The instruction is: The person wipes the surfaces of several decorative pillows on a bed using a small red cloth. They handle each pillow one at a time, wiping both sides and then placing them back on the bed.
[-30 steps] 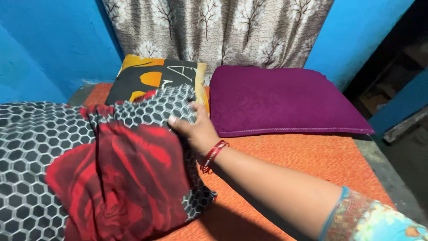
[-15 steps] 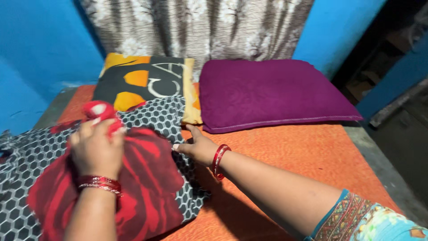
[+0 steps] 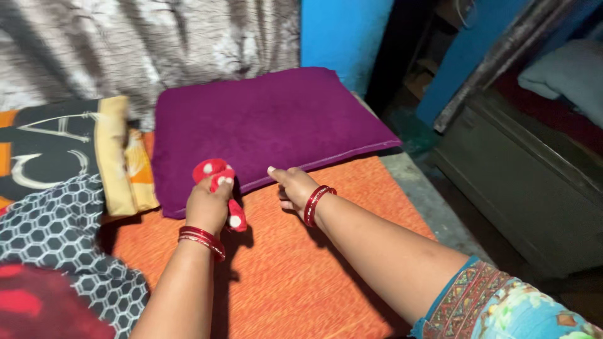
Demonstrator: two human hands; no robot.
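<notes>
My left hand [image 3: 206,204] is closed around a small red thing with white dots [image 3: 217,179], soft-looking, held just above the orange bedsheet [image 3: 295,276]. It hangs in front of the near edge of a purple pillow [image 3: 251,119]. My right hand [image 3: 294,187] reaches toward that same pillow edge, index finger stretched out, holding nothing. Both wrists wear red bangles. The honeycomb-patterned pillow with a red rose print [image 3: 50,251] lies at the lower left, away from both hands.
A black, orange and yellow cushion [image 3: 63,150] lies left of the purple pillow. A patterned curtain [image 3: 125,44] hangs behind. The bed's grey edge [image 3: 427,201] runs along the right, beside a dark cabinet [image 3: 527,182] and blue wall [image 3: 339,31].
The view swung right. My left hand came in, picked up the red dotted thing from the honeycomb pillow and carried it right. My right hand left that pillow and moved toward the purple one.
</notes>
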